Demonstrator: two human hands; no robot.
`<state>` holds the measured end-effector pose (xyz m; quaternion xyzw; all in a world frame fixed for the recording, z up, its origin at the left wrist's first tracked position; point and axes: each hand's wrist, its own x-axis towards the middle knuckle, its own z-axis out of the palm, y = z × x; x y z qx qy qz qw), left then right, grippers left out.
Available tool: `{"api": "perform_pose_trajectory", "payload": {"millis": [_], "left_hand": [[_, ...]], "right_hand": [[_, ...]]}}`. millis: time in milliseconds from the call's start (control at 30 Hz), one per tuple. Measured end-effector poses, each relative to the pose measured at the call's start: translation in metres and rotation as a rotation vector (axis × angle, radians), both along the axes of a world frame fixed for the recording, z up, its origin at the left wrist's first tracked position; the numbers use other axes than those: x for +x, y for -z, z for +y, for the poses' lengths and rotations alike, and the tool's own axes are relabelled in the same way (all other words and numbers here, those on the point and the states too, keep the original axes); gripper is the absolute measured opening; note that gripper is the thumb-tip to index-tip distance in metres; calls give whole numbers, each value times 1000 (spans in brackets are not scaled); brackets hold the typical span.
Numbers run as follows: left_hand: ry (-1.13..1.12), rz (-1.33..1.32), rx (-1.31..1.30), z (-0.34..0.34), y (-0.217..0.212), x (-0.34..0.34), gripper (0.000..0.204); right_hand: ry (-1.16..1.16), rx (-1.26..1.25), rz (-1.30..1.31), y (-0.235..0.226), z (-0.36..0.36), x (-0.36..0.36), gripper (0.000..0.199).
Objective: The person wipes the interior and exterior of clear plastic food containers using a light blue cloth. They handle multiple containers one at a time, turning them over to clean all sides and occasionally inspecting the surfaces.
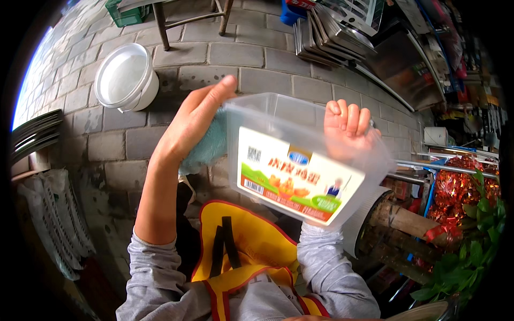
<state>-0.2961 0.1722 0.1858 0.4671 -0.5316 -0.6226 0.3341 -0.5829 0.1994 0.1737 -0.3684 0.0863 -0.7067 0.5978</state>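
In front of me, a clear plastic container [273, 111] is tilted, with a printed white, green and red label [292, 174] facing me. My right hand [349, 125] has its fingers curled over the container's right rim, and its forearm passes behind the label side. At the left end, my left hand [201, 109] holds a teal cloth [210, 143] against the container's wall. The left thumb sticks up, while the other fingers are mostly hidden. Below hangs my yellow apron with red edging [262, 230].
A white bucket [125, 80] stands on the grey brick floor [235, 53] to the left. Beyond it are a wooden stool [193, 20] and a green crate [127, 13]. Stacked metal trays [326, 37] lie far right. Red tinsel [458, 184] and a leafy plant [471, 257] crowd the right.
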Motion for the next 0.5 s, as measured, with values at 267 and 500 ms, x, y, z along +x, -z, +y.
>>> {"api": "perform_pose_trajectory", "payload": {"millis": [267, 500], "left_hand": [[316, 27, 31, 1, -18, 16, 33], [89, 91, -254, -4, -14, 23, 23]], "right_hand": [[-63, -32, 180, -10, 6, 0, 35], [288, 168, 776, -5, 4, -12, 96]]}}
